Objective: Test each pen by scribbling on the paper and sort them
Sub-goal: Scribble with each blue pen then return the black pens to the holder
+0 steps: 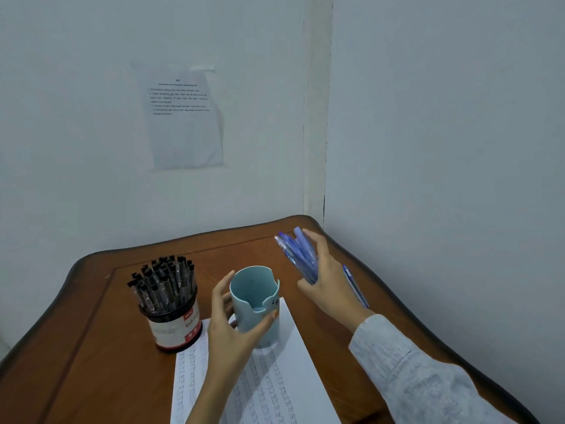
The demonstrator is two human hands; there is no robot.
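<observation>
Blue pens (298, 255) bunched in right hand (330, 286), left hand (232, 325) gripping cup (255, 298)

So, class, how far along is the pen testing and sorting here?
Done: the blue cup, gripped by the left hand, looks empty. In hand: the right hand holds a bunch of blue pens; a single pen lies beside it. Left: no scribbling under way on the paper, and the black pens stand in their holder.
</observation>
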